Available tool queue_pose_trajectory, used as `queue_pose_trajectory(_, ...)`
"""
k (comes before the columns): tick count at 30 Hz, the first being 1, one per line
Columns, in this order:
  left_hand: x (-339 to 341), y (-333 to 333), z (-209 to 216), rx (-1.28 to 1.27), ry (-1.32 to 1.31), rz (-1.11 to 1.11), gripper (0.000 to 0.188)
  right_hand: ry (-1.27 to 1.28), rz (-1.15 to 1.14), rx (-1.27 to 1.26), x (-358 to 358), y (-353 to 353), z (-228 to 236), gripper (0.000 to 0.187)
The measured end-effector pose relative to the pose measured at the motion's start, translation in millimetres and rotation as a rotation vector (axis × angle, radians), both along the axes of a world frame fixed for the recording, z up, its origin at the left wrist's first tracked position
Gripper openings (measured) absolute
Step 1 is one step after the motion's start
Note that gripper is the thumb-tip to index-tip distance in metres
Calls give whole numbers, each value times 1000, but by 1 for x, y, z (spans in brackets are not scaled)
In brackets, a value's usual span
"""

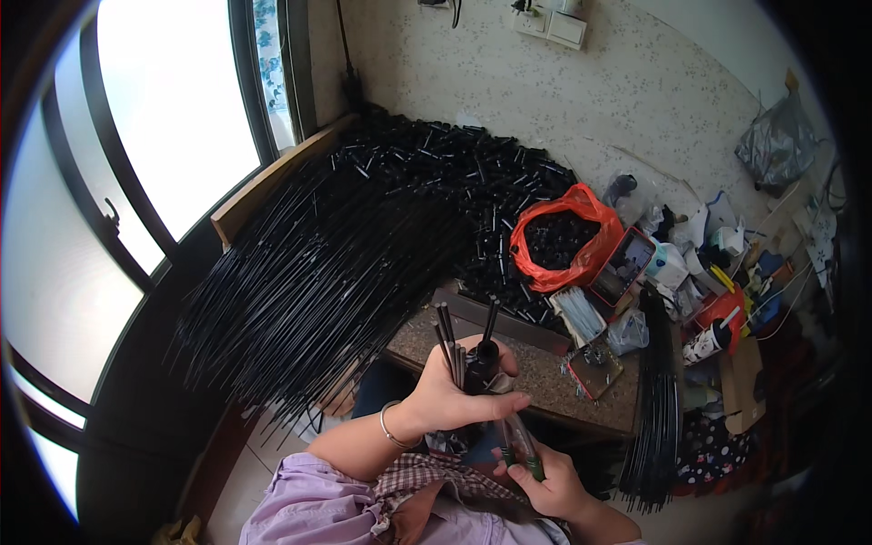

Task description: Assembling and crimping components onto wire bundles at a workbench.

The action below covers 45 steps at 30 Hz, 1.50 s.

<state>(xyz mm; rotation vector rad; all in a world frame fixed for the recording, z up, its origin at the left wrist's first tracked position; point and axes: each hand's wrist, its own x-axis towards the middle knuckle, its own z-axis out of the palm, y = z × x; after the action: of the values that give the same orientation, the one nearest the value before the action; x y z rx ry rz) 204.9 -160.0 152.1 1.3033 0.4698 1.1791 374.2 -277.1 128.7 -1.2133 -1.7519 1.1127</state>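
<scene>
My left hand (459, 400), with a bangle at its wrist, is closed around several thin dark rods (450, 350) and a black tube-shaped piece (481, 363). More dark rods stick up out of the top of that piece. Just below, my right hand (551, 486) grips a slim tool with a dark green handle (530, 461). Its pale upper part reaches the underside of the left hand; the kind of tool is unclear. Both hands are in front of the speckled tabletop's (472, 338) near edge.
Long black rods (309, 272) fan out over the table's left. Behind lies a heap of short black tubes (427, 154). To the right are a red plastic bag (581, 204) of small black parts, a phone (623, 264), a patterned cup (704, 345) and a hanging rod bundle (652, 427).
</scene>
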Motion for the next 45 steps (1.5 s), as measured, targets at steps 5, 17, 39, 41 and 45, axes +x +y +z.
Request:
queue_pose_trajectory(5, -9, 0, 5, 80, 30, -48, 34, -346, -139, 403, 0, 8, -1, 39)
queue_pose_trajectory(17, 7, -6, -7, 141, 12, 76, 33, -148, -112, 31, 10, 5, 2, 39)
queue_pose_trajectory(39, -27, 2, -7, 289, 7, 36, 26, -1034, -595, 240, 121, 50, -137, 48)
queue_pose_trajectory(41, -47, 16, 13, 165, -439, -154, 27, -1001, -605, 244, 124, 46, -133, 47)
queue_pose_trajectory(45, -76, 38, 38, 65, -1180, -265, 22, -817, -551, 399, 120, 41, -110, 50)
